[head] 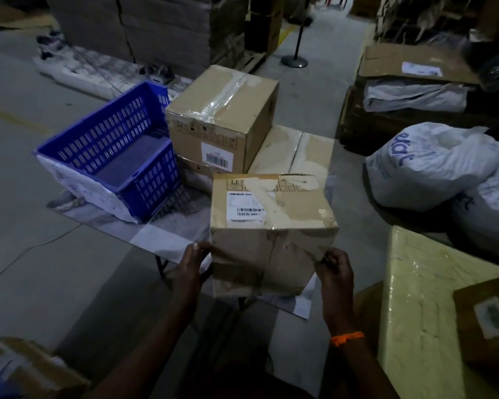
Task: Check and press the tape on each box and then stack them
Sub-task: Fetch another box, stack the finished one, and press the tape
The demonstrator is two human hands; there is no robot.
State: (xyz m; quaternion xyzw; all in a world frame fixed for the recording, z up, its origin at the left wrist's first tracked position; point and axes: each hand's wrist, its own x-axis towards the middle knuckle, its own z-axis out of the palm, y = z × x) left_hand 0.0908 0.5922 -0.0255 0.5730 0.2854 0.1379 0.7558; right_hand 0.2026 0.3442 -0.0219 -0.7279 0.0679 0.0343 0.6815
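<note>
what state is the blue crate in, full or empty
Empty: the blue plastic crate shows a bare floor and slotted walls, with nothing visible inside.

Near box is a scuffed brown carton, tipped toward me, with a white barcode label and wrinkled old tape on its upper face. Behind it I see the second box upright on a third box, with shiny clear tape running across its lid.

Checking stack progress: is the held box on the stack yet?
No, the left hand and right hand hold the box in front of the stacked boxes.
</note>
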